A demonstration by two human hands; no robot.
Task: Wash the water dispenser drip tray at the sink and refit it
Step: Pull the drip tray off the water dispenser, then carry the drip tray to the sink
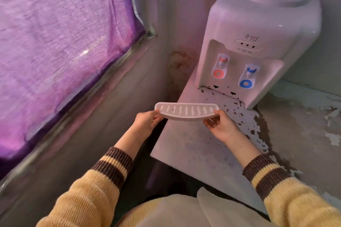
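A white curved drip tray (186,111) with several slots is held level in the air in front of the water dispenser (258,42). My left hand (146,120) pinches its left end and my right hand (220,125) grips its right end. The white dispenser stands on a small table at the upper right, with a red tap (220,66) and a blue tap (248,77). The recess below the taps (217,91) is bare, with small dark slots showing at its base. The tray sits a short way in front of and below that recess.
The dispenser rests on a white table (193,143) with chipped, peeling paint. A purple curtain (59,42) covers a window on the left, above a grey ledge (92,125). A worn wall corner lies behind, and a concrete floor (304,125) to the right.
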